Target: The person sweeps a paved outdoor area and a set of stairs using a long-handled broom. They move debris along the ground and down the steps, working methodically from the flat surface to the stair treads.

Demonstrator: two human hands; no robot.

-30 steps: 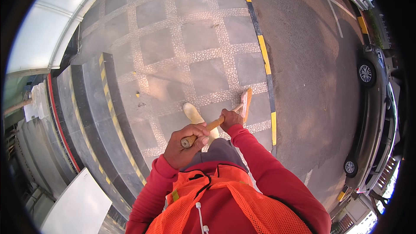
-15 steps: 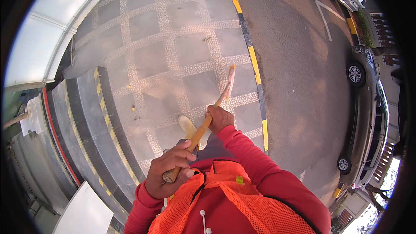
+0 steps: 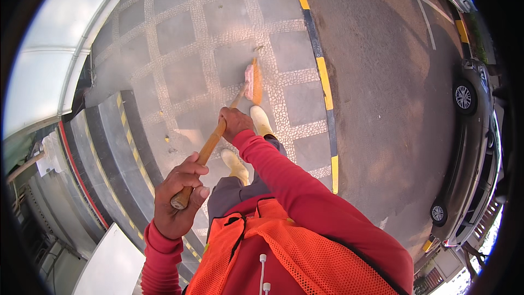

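We held a long wooden-handled broom with a pink and orange head [image 3: 252, 81]. Our left hand [image 3: 177, 199] was closed around the near end of the handle, and our right hand [image 3: 234, 122] gripped it further along. The head rested far ahead on the grey paved sidewalk [image 3: 180, 76]. We judged the broom light and stiff, its smooth handle best held with hands well apart.

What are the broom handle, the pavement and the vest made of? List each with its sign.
Broom handle: looks like wood, tan with a smooth round shaft; the left hand and right hand grip it.
Pavement: seemingly grey stone or concrete slabs, matte, framed by pale pebble bands.
Vest: orange mesh fabric, with small holes visible in the weave.
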